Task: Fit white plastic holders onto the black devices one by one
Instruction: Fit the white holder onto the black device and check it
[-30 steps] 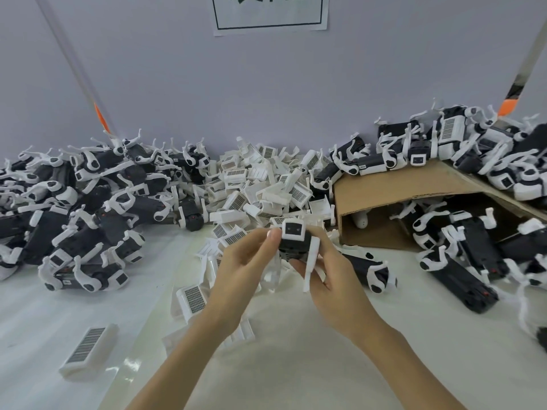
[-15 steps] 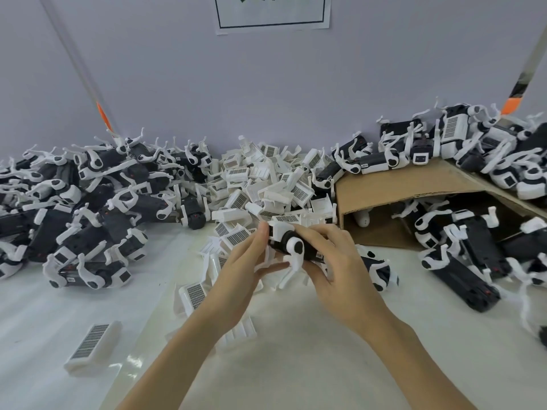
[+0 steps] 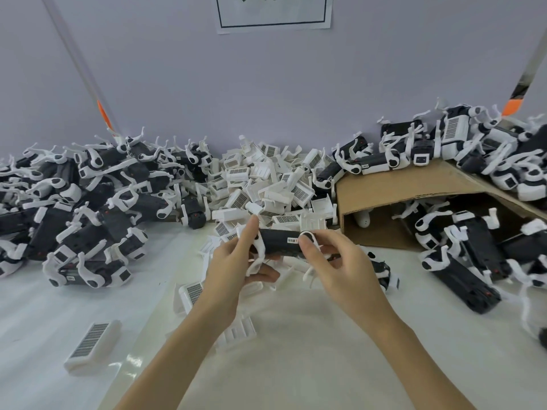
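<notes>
A black device [image 3: 279,242] is held lying sideways above the middle of the surface [image 3: 296,365], long axis running left to right, with a small label on the side facing the camera. White plastic holders are already on it: one white clip [image 3: 260,250] wraps its left end, and a round white cap [image 3: 307,235] sits at its right end.

The left hand [image 3: 228,270] grips the left end, index finger raised over the top and thumb curled beneath, pinching device and clip together. The right hand [image 3: 340,261] holds the right end, thumb pressed against the round cap and the other fingers curled loosely behind and under the body.

Just beyond the hands, in the middle distance, lies a heap of loose white holders [image 3: 266,184], many showing grid-patterned faces. A few more loose holders lie near the left wrist, among them one [image 3: 191,294] beside the forearm and one [image 3: 236,332] under it. A single holder [image 3: 91,346] lies apart at the near left.

At far left is a large pile of black devices with white holders on them [image 3: 74,202]. To the right an open cardboard box [image 3: 399,190] lies on its side, with more fitted devices [image 3: 473,253] spilling from its mouth and another heap [image 3: 473,146] stacked on top of it and behind it.

A pale wall [image 3: 266,84] rises behind everything, with a white paper sign [image 3: 273,13] fixed at its top edge.
</notes>
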Motion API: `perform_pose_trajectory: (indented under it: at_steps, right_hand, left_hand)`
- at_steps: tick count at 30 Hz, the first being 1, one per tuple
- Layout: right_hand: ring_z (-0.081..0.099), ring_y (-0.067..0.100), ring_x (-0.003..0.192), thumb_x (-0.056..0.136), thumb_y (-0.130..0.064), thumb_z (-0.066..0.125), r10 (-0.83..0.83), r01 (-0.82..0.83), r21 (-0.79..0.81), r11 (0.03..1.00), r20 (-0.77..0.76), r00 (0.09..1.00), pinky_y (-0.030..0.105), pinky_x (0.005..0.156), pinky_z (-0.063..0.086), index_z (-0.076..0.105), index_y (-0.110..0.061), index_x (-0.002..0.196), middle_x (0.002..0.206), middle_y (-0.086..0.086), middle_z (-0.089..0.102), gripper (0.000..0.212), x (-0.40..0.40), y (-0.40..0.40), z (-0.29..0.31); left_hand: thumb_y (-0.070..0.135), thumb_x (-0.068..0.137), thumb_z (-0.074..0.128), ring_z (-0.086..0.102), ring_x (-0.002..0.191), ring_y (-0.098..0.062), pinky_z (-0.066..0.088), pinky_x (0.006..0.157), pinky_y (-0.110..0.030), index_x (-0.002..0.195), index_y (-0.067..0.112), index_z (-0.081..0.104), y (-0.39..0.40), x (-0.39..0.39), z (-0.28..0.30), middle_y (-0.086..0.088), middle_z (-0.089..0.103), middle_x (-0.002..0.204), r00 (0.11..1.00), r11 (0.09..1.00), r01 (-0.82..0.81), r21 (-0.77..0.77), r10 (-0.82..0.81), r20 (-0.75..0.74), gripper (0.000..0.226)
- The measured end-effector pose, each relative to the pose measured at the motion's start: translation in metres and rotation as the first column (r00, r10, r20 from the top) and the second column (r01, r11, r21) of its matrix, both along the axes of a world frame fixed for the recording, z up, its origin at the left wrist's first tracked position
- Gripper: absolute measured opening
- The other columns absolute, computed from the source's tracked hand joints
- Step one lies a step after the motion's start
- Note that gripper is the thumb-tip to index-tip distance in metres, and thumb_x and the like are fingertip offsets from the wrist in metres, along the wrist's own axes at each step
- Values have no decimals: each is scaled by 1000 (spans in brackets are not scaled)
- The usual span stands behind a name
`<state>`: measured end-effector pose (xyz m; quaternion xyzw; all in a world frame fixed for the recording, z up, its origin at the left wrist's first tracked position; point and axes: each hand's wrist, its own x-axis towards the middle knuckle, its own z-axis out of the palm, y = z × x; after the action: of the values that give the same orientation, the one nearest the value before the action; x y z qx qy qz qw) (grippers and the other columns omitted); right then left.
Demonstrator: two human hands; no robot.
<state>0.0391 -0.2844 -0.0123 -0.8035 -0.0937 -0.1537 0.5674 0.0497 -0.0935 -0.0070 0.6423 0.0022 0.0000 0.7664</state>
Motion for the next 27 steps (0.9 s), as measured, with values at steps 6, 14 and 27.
perform_pose_trajectory:
  at_steps: [6,14,27]
  right_hand:
    - [74,14,99,88,-61,64,185,-161,204,966,-104,977,38,87,59,65,-35,125,105,-8,78,45,0,-1,3]
    - [45,-14,129,89,-45,80,250,-251,-293,922,-42,967,7,102,38,39,-52,150,140,-40,46,73,-7,-5,-2]
    - [46,-11,132,85,-33,86,220,-208,-279,937,14,975,7,106,34,43,-43,144,138,-31,54,74,-12,24,-21]
  left_hand:
    - [75,85,63,78,88,-35,59,98,-50,113,15,80,-2,1,-1,-16,80,103,993,998,-63,3,62,100,69]
    - [82,90,50,75,106,-33,50,105,-54,92,15,80,1,-1,3,-12,80,106,960,974,-208,-95,222,171,73]
    - [69,107,30,69,78,-32,51,83,-45,78,2,71,18,4,0,-25,73,88,919,957,-271,-98,288,269,84]
